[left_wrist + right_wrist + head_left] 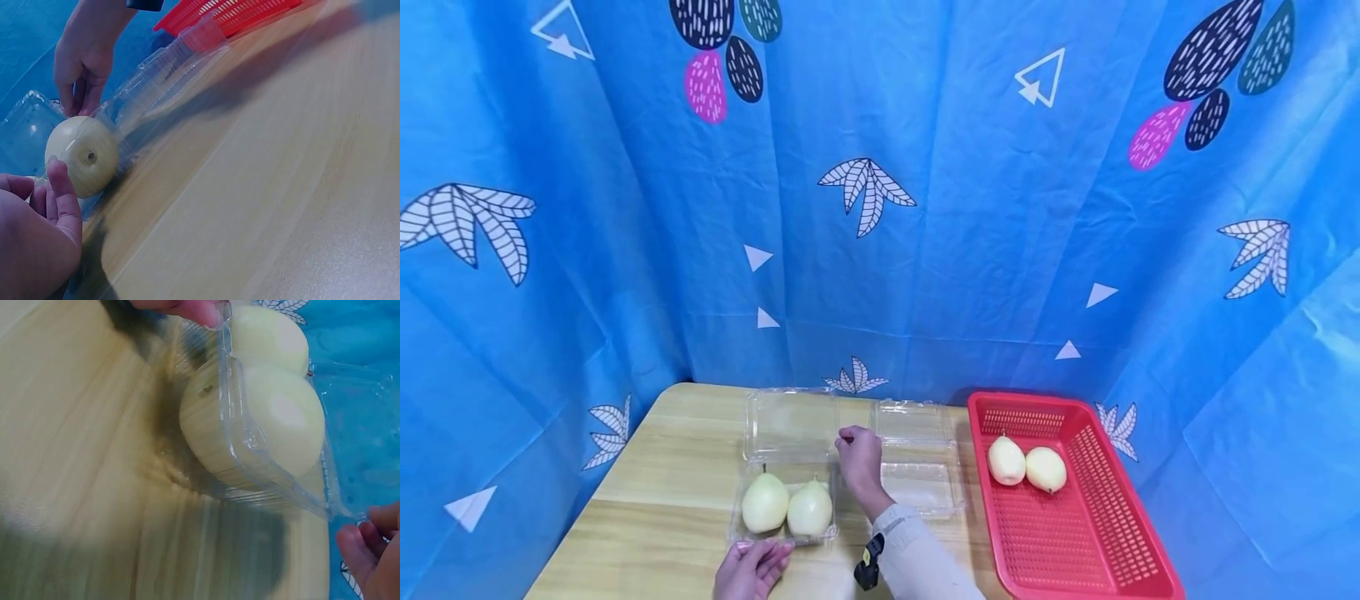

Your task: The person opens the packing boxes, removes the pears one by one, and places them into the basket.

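Note:
Two pale yellow pears, one on the left point(765, 503) and one on the right point(810, 508), sit in the base of a clear plastic clamshell box point(831, 537). Its lid point(790, 417) is folded back, away from me. My left hand point(751, 571) pinches the front rim of the base, thumb and fingers at the edge, as the left wrist view shows. My right hand point(860, 458) is at the right side of the lid. In the right wrist view the fingers of this hand point(375, 553) pinch the clear plastic edge near the back corner.
A second clear clamshell box point(917, 483) lies opened out to the right of my right hand. Farther right stands a red plastic basket point(1052, 567) with two more pears, one point(1006, 461) beside the other point(1046, 469). Blue patterned cloth point(880, 275) surrounds the wooden table point(647, 500).

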Demonstrator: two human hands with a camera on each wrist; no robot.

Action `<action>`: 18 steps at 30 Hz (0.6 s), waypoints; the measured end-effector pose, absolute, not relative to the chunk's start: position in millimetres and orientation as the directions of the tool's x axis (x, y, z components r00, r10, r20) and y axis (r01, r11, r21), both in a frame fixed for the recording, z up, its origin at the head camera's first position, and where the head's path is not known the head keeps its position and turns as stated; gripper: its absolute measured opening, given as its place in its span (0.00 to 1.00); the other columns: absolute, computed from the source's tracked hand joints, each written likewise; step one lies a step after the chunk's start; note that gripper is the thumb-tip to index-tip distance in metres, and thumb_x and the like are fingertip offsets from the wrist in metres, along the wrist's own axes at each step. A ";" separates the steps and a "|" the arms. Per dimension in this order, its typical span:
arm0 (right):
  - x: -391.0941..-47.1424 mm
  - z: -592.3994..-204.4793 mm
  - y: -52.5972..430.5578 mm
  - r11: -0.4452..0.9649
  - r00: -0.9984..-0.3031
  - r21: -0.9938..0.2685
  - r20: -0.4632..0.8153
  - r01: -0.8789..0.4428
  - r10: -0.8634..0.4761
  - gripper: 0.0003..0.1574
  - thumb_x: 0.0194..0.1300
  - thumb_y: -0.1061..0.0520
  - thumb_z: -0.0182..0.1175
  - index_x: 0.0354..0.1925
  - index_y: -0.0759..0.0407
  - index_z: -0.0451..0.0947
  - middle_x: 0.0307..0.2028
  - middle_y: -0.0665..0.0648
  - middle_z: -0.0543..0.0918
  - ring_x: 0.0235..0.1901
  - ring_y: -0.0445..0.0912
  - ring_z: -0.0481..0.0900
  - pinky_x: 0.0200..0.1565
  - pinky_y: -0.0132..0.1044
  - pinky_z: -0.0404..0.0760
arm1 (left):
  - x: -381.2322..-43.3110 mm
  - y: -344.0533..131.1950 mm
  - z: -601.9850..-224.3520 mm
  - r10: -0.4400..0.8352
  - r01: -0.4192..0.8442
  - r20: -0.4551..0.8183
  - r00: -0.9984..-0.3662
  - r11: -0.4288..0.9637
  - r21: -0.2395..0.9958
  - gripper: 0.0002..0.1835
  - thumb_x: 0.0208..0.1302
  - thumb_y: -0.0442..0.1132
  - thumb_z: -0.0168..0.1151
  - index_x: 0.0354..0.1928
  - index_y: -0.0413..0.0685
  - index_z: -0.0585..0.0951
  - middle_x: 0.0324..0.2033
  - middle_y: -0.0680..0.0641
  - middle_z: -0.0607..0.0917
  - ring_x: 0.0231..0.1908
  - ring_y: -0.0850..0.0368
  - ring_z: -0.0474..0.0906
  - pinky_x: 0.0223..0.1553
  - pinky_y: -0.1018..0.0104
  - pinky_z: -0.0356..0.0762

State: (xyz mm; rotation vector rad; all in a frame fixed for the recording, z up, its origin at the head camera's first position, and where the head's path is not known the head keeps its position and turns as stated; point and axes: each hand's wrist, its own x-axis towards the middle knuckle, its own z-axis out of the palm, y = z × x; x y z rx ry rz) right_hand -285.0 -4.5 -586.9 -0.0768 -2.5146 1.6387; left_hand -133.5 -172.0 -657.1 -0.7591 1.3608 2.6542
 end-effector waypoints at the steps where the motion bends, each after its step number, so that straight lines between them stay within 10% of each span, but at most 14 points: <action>1: -284.4 -587.0 -4.6 0.409 -0.990 -0.912 0.079 -0.025 0.115 0.11 0.63 0.70 0.66 0.45 0.66 0.88 0.39 0.63 0.91 0.36 0.46 0.89 0.37 0.30 0.88 | -133.7 -171.5 -656.9 -0.164 -0.273 -0.454 -0.876 -0.608 0.746 0.05 0.72 0.34 0.61 0.41 0.42 0.73 0.32 0.49 0.91 0.37 0.57 0.92 0.45 0.66 0.89; 9: -275.2 -590.8 -7.1 0.510 -0.998 -0.860 0.047 -0.015 0.049 0.20 0.62 0.69 0.63 0.54 0.71 0.84 0.34 0.61 0.90 0.29 0.42 0.83 0.29 0.29 0.82 | -134.4 -171.4 -657.9 -0.166 -0.270 -0.455 -0.875 -0.613 0.742 0.06 0.72 0.35 0.62 0.42 0.42 0.73 0.32 0.48 0.91 0.37 0.57 0.92 0.45 0.66 0.89; 18: -266.8 -596.2 -8.9 0.522 -0.994 -0.849 -0.112 0.089 -0.014 0.27 0.66 0.63 0.62 0.60 0.75 0.78 0.15 0.45 0.65 0.14 0.37 0.59 0.16 0.26 0.62 | -133.3 -168.9 -657.6 -0.173 -0.268 -0.462 -0.870 -0.621 0.737 0.09 0.70 0.36 0.65 0.42 0.43 0.72 0.32 0.48 0.91 0.37 0.57 0.92 0.46 0.66 0.89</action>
